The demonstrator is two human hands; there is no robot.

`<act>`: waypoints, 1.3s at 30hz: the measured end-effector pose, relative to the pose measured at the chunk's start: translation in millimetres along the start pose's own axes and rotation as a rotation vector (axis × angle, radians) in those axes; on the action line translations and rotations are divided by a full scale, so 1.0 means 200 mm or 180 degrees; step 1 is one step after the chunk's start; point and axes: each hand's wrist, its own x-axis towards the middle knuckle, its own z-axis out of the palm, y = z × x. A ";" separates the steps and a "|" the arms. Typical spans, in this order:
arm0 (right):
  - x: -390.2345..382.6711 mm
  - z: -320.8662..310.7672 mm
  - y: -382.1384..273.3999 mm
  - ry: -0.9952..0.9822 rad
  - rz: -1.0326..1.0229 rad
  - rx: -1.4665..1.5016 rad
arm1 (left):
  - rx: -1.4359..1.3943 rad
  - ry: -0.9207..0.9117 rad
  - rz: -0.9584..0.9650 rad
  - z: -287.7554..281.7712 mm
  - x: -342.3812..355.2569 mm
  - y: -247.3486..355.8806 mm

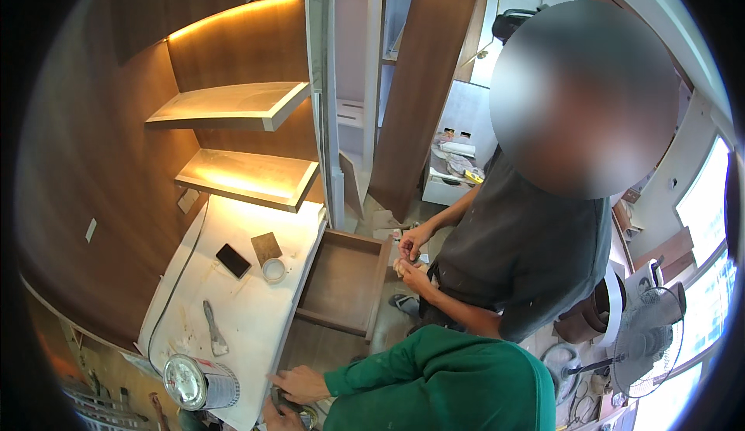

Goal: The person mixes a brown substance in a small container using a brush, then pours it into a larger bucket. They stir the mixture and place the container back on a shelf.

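My right hand (304, 384), at the end of a green sleeve, reaches left to the edge of the white worktop (260, 330). Its fingers are stretched out and apart. Just below it is my left hand (283, 418), partly cut off by the lower edge; its grip does not show clearly. Beside it a round, open-topped thing (312, 414) is half hidden. A large metal paint can (200, 383) stands on the worktop's near end, left of my hands. Farther up lies a putty knife (214, 330) with a stained blade.
A phone (233, 260), a brown square pad (266, 245) and a tape roll (273, 270) lie on the worktop. An open drawer (341, 283) juts out from it. A co-worker in a dark shirt (528, 252) stands close on the right, hands together. Behind is a fan (648, 342).
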 end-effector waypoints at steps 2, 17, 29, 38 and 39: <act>0.00 0.01 0.01 -0.0076 -0.0264 0.0098 | -0.0087 -0.0145 0.0199 0.02 0.02 -0.04; 0.68 -0.52 -0.26 -0.1145 -0.1359 0.1021 | 0.0056 0.0563 0.0482 -0.12 0.03 -0.15; 0.49 -0.38 -0.22 -0.1048 -0.0715 0.1899 | -0.0212 0.0920 -0.0250 -0.50 0.12 0.08; 0.36 -0.22 -0.20 -0.0493 -0.0960 0.1584 | -0.0385 0.0676 -0.0238 -0.45 0.11 0.11; 0.35 -0.22 -0.19 -0.0403 -0.0997 0.1533 | -0.0409 0.0842 -0.0220 -0.44 0.11 0.12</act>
